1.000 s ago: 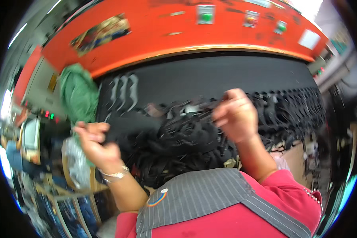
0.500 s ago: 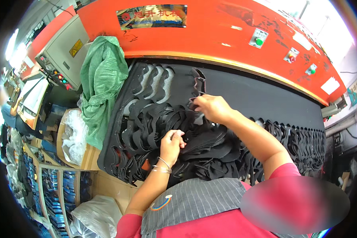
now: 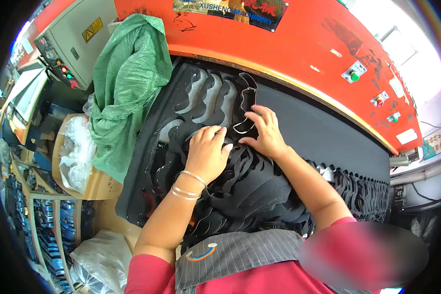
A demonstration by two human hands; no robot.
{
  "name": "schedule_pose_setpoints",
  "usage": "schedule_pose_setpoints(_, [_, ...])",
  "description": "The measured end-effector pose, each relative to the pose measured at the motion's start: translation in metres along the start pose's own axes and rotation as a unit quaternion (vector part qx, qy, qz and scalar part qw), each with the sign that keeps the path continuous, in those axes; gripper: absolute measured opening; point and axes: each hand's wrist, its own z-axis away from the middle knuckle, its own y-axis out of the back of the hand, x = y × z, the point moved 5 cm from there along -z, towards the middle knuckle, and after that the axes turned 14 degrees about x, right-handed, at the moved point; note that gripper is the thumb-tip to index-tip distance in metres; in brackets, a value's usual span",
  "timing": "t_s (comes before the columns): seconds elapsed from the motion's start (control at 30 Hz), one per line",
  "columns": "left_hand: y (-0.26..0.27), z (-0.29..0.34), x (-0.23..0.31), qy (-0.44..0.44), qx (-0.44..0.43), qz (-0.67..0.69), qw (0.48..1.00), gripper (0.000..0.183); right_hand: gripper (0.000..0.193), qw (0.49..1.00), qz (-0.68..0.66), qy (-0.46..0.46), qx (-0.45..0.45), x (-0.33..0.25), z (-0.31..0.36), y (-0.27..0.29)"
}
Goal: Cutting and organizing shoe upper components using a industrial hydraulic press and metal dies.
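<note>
A narrow, wavy-edged metal cutting die (image 3: 250, 100) stands on the black sheet (image 3: 299, 112), right of a row of cut-outs (image 3: 210, 98) in the same wavy shape. At the die's near end, my right hand (image 3: 267, 134) has its fingers and thumb apart, the fingertips close to the metal rim. Beside it, my left hand (image 3: 208, 152) lies palm down over the cut black pieces, fingers lightly bent and apart from the thumb. What is under its palm is hidden. A loose heap of black cut pieces (image 3: 259, 191) spreads below both hands.
An orange machine beam (image 3: 299, 44) with buttons crosses behind the sheet. Green cloth (image 3: 127, 88) hangs at the left, beside a cardboard box (image 3: 105, 183) with clear plastic. More wavy strips (image 3: 362, 191) lie at the right. A grey control cabinet (image 3: 78, 44) stands far left.
My left hand has moved up from the heap toward the cut-outs and its fingers have loosened. My right hand has spread its fingers at the die's near end. The view has turned.
</note>
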Motion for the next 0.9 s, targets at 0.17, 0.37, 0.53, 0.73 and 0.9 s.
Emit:
schedule_pose_setpoints(0.17, [-0.042, 0.011, -0.015, -0.025, -0.146, -0.133, 0.98, 0.051, 0.097, 0.984, 0.042, -0.155, -0.078, 0.029, 0.013, -0.017])
schedule_pose_setpoints(0.37, [-0.042, 0.009, -0.017, -0.029, -0.141, -0.135, 0.98, 0.055, 0.096, 0.988, 0.046, -0.133, -0.066, 0.03, 0.009, -0.019])
schedule_pose_setpoints(0.53, [-0.048, -0.004, -0.018, -0.036, -0.157, -0.145, 0.976, 0.059, 0.096, 0.989, 0.053, -0.122, -0.066, 0.04, 0.001, -0.021])
schedule_pose_setpoints(0.73, [-0.06, -0.036, -0.034, -0.009, -0.201, -0.148, 0.968, 0.051, 0.094, 0.971, -0.043, -0.19, -0.135, 0.068, -0.027, -0.002])
schedule_pose_setpoints(0.9, [-0.028, -0.097, -0.002, -0.015, -0.048, -0.067, 0.996, 0.044, 0.083, 0.989, -0.056, -0.128, 0.057, 0.109, -0.039, 0.145])
